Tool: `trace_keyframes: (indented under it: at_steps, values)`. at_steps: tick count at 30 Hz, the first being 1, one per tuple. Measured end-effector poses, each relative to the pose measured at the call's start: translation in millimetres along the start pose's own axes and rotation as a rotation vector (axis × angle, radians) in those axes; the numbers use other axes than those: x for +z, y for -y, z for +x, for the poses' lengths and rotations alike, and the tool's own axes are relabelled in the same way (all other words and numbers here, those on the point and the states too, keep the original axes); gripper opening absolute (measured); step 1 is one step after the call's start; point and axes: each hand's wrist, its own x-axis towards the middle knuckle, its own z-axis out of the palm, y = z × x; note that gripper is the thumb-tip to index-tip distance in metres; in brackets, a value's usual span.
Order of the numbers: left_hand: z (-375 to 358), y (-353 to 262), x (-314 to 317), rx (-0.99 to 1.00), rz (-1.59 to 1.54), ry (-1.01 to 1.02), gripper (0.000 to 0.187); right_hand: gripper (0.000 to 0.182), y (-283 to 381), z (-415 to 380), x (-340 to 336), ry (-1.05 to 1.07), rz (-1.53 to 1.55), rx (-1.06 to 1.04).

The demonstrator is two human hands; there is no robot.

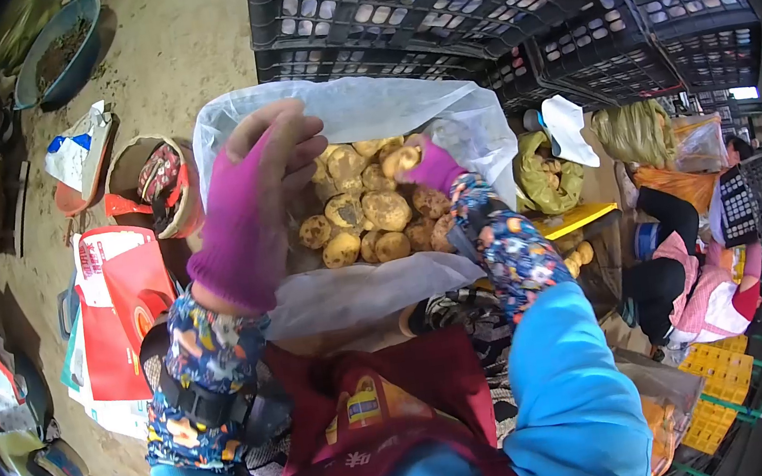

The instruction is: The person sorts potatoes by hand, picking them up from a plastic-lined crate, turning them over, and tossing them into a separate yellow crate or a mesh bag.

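Many muddy yellow potatoes [368, 211] lie heaped in a container lined with a clear plastic bag [345, 113], its edges spread outward. My left hand [259, 191], in a pink fingerless glove, hovers over the left side of the liner with its fingers apart and nothing visible in them. At the right of the heap, my right hand [432, 164], in a matching glove, grips a potato [402, 160] at its fingertips. Part of that hand's fingers is hidden. Flowered sleeve covers reach up both forearms.
Stacked black crates [428, 10] rise behind the container. A bucket [172, 184] and red bags [137, 285] stand left; a blue basin [63, 53] sits farther back. A green bag [548, 173] lies right, near a yellow edge [581, 218]. Another person [686, 284] sits at far right.
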Motion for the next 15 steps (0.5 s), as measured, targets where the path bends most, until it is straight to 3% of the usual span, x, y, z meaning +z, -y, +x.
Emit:
trace_keyframes:
  at_steps: [2, 3, 6, 8, 10, 11, 14, 15]
  values:
    - [0, 10, 6, -0.014, 0.005, 0.025, 0.038, 0.051, 43, -25, -34, 0.140, 0.662, 0.205]
    - [-1, 18, 9, -0.030, 0.042, 0.041, 0.038, 0.050, 71, -48, -43, 0.136, 0.882, 0.186]
    - [8, 55, 23, -0.083, 0.199, 0.119, 0.039, 0.061, 140, -111, -72, 0.265, 1.035, 0.086]
    - [13, 73, 33, -0.148, 0.366, 0.203, 0.041, 0.056, 157, -137, -63, 0.082, 0.855, -0.109]
    - [-4, 71, 41, -0.250, 0.206, 0.245, 0.044, 0.053, 163, -155, -48, -0.143, 0.643, -0.375]
    - [-14, 72, 45, -0.306, 0.127, 0.271, 0.046, 0.046, 168, -164, -45, -0.200, 0.610, -0.400]
    - [-28, 79, 40, -0.034, 0.260, 0.439, 0.052, 0.039, 165, -180, -34, -0.382, 0.446, -0.378]
    - [-33, 75, 37, -0.041, 0.277, 0.464, 0.053, 0.032, 152, -173, -27, -0.419, 0.482, -0.358]
